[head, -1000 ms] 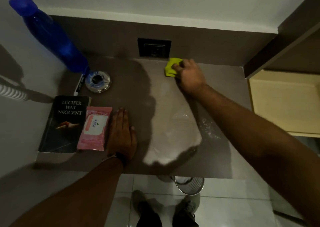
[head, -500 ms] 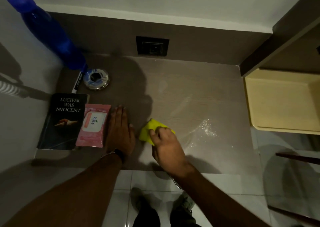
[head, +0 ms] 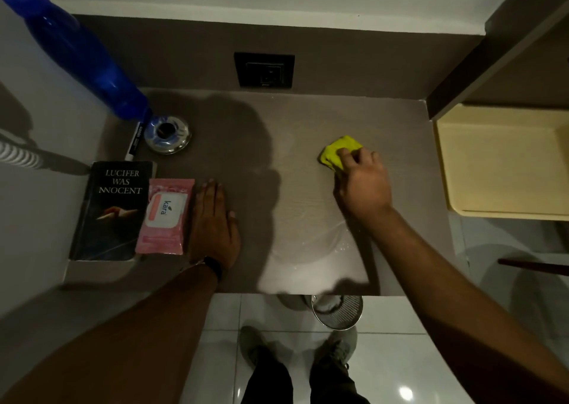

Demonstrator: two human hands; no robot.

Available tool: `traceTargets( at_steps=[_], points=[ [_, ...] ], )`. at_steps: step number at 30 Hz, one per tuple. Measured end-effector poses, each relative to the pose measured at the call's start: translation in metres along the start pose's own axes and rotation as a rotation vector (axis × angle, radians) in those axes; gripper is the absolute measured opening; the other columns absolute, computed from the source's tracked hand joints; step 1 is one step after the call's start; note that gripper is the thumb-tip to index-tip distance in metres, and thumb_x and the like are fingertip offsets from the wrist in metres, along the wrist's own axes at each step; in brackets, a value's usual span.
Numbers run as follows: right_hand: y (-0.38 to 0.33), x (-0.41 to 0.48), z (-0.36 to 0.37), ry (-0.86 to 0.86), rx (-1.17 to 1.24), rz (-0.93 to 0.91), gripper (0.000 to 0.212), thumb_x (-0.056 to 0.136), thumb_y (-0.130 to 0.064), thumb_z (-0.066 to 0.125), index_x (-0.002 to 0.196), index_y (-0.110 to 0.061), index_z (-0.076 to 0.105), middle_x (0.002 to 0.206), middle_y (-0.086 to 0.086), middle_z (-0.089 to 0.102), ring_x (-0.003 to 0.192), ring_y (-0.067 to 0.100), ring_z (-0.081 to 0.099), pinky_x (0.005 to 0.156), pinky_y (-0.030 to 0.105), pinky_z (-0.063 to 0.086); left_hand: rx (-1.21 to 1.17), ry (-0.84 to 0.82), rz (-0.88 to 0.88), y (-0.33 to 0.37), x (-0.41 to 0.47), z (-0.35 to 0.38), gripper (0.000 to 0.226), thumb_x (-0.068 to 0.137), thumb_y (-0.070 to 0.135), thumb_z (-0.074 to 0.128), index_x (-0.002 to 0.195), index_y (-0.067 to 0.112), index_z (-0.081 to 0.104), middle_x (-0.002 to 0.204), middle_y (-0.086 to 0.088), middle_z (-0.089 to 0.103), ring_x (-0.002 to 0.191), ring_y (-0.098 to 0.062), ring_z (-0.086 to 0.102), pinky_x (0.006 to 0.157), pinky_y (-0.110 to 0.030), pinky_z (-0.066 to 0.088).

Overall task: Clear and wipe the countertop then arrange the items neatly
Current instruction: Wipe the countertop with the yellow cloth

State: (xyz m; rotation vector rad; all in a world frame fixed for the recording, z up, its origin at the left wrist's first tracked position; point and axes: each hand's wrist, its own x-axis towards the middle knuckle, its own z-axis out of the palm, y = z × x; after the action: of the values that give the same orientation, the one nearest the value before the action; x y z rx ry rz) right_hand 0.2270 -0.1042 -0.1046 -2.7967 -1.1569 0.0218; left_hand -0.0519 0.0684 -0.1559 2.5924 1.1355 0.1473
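Right hand [head: 363, 185] closed over yellow cloth [head: 337, 151], pressed to the right part of the brown tabletop [head: 246, 157]. Left hand [head: 214, 225] open, flat, palm down, just beside pink wipes pack [head: 164, 216]. Black book [head: 112, 209] touching the pack's left edge. Blue bottle [head: 77, 49] capped, contents hidden, at back left corner; marker [head: 135, 140] and round steel dish [head: 167, 134] beside it. Mesh bin [head: 338, 311] on the floor, contents unclear.

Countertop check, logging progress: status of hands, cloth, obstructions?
Right hand gripping cloth, mid-right countertop. Left hand flat, beside wipes pack. Wiping path unobstructed.
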Motion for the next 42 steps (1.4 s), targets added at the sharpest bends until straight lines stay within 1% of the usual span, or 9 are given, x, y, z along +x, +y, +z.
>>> traceTargets(
  at_steps=[6,11,18,20,25,32,36,38,42],
  points=[
    [-0.013,-0.077,0.000,-0.046,0.091,0.064,0.059,0.084,-0.024,0.067,0.142,-0.014,0.059,0.116,0.017,0.056,0.102,0.037,0.051,0.092,0.045,0.049,-0.002,0.002,0.013,-0.001,0.000,0.000,0.065,0.103,0.030,0.034,0.163,0.005,0.032,0.172,-0.013,0.026,0.161,-0.032,0.020,0.132,-0.052,0.019],
    [-0.057,-0.149,0.018,-0.132,0.192,-0.324,0.063,0.073,-0.016,0.071,0.135,-0.019,0.064,0.109,0.008,0.057,0.093,0.029,0.051,0.084,0.042,0.050,0.005,0.000,0.008,0.001,0.000,-0.003,0.064,0.103,0.029,0.037,0.162,0.004,0.034,0.172,-0.014,0.027,0.161,-0.033,0.021,0.131,-0.052,0.020],
    [-0.056,-0.115,0.030,-0.062,0.159,-0.682,0.047,0.090,-0.022,0.069,0.137,-0.022,0.063,0.105,0.005,0.059,0.093,0.028,0.055,0.082,0.041,0.049,-0.005,-0.002,0.017,0.002,-0.001,-0.004,0.064,0.103,0.028,0.034,0.161,0.001,0.034,0.171,-0.016,0.027,0.160,-0.035,0.023,0.131,-0.053,0.020],
    [-0.038,-0.091,0.024,-0.018,0.117,-0.608,0.051,0.084,-0.021,0.070,0.135,-0.021,0.065,0.104,0.008,0.060,0.092,0.031,0.056,0.079,0.041,0.048,-0.002,-0.013,0.005,0.002,0.000,-0.004,0.065,0.104,0.029,0.034,0.163,0.003,0.031,0.172,-0.015,0.024,0.161,-0.034,0.020,0.131,-0.054,0.020],
    [0.031,-0.067,0.004,-0.047,0.035,-0.183,0.059,0.082,-0.027,0.065,0.141,-0.025,0.062,0.115,0.008,0.060,0.098,0.034,0.053,0.085,0.042,0.045,0.017,-0.040,-0.013,0.002,0.000,-0.004,0.066,0.105,0.034,0.031,0.164,0.006,0.028,0.174,-0.012,0.021,0.162,-0.032,0.017,0.131,-0.055,0.020],
    [0.045,-0.159,0.007,-0.050,0.140,0.172,0.063,0.080,-0.031,0.055,0.142,-0.021,0.057,0.112,0.012,0.052,0.099,0.033,0.047,0.088,0.042,0.045,0.023,-0.042,-0.016,0.004,0.000,-0.008,0.066,0.104,0.033,0.033,0.164,0.006,0.028,0.174,-0.012,0.021,0.162,-0.032,0.019,0.131,-0.054,0.020],
    [-0.009,-0.221,0.023,-0.076,0.306,0.059,0.056,0.081,-0.019,0.065,0.136,-0.016,0.065,0.106,0.009,0.058,0.091,0.026,0.049,0.075,0.034,0.037,0.029,-0.040,-0.016,0.002,0.000,-0.006,0.066,0.105,0.033,0.034,0.164,0.007,0.028,0.174,-0.011,0.021,0.162,-0.031,0.018,0.131,-0.054,0.020],
    [-0.042,-0.236,0.029,-0.112,0.328,-0.091,0.055,0.081,-0.020,0.068,0.136,-0.020,0.065,0.107,0.004,0.055,0.089,0.025,0.052,0.074,0.036,0.043,0.030,-0.031,-0.013,0.003,0.000,-0.006,0.065,0.104,0.033,0.035,0.164,0.006,0.029,0.173,-0.012,0.023,0.162,-0.032,0.020,0.130,-0.054,0.021],
    [-0.078,-0.224,0.035,-0.161,0.300,-0.401,0.057,0.084,-0.030,0.057,0.141,-0.027,0.058,0.107,0.003,0.058,0.089,0.025,0.057,0.075,0.040,0.052,0.042,-0.005,-0.018,0.005,-0.002,-0.007,0.065,0.103,0.030,0.037,0.162,0.005,0.032,0.172,-0.013,0.025,0.161,-0.033,0.022,0.131,-0.054,0.020]
  ],
)
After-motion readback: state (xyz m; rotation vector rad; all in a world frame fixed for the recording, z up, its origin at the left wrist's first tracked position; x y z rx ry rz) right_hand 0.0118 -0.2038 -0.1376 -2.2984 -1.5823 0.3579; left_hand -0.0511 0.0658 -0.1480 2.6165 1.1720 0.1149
